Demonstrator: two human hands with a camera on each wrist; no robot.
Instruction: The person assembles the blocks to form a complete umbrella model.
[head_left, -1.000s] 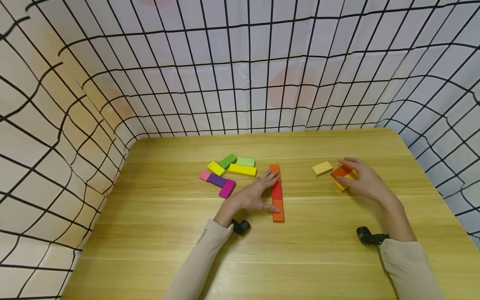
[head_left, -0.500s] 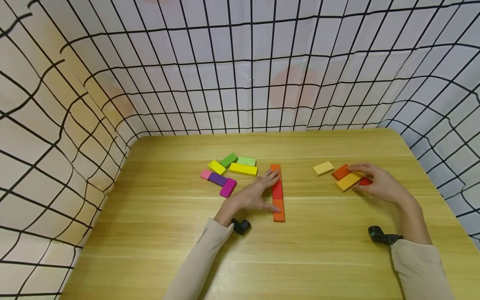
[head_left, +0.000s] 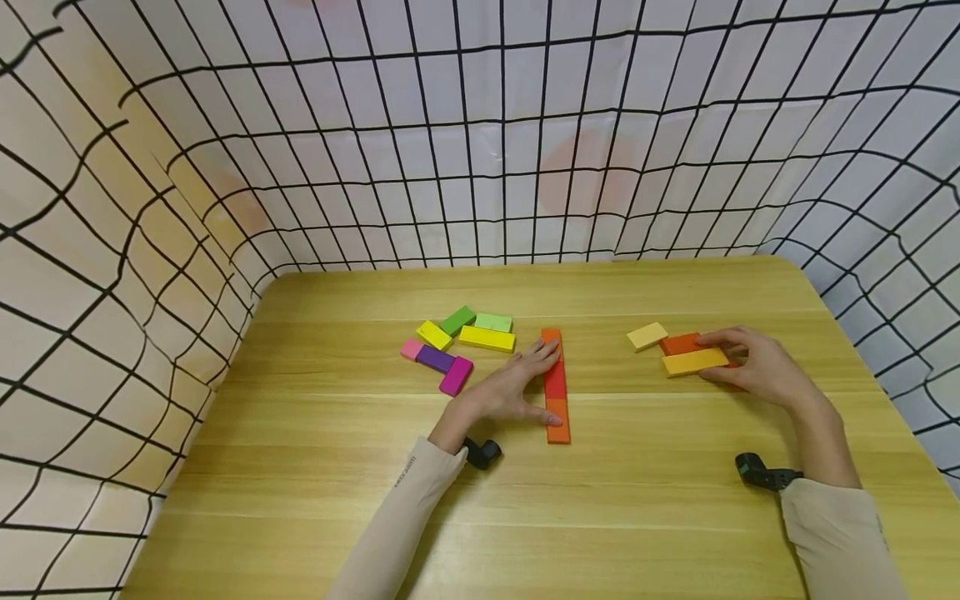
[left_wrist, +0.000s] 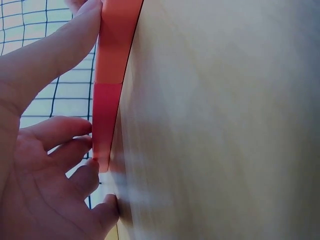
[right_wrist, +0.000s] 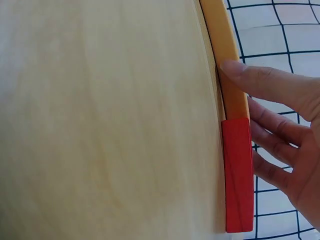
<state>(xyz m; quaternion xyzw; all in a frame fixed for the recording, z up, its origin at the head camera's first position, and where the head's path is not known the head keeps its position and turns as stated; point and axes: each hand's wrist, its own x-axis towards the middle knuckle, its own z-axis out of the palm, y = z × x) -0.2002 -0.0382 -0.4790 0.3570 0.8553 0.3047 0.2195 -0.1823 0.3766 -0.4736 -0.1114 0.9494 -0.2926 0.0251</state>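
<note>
Flat coloured blocks lie on a wooden table. My left hand (head_left: 513,387) rests on a straight row of an orange, a red (head_left: 554,382) and an orange block (head_left: 557,421). Its thumb is on the near block and its extended fingers are at the far one, also in the left wrist view (left_wrist: 109,40). At the right, my right hand (head_left: 772,371) pinches an amber block (head_left: 692,363), thumb on its near side and fingers on the far side, where a dark orange block (head_left: 678,343) lies against it. A red block (right_wrist: 238,175), mostly covered by the hand in the head view, adjoins the amber block's end.
A pale yellow block (head_left: 647,337) touches or nearly touches the dark orange one. Left of the row lies a cluster of several blocks: yellow (head_left: 487,338), light green (head_left: 493,322), green (head_left: 457,320), purple (head_left: 435,358), magenta (head_left: 456,377) and pink (head_left: 410,348). Wire mesh (head_left: 502,175) surrounds the table.
The right hand first moved right; the red block came into view beneath it. The amber block has since turned almost level, and the dark orange block turned alongside it. The left hand stays put.
</note>
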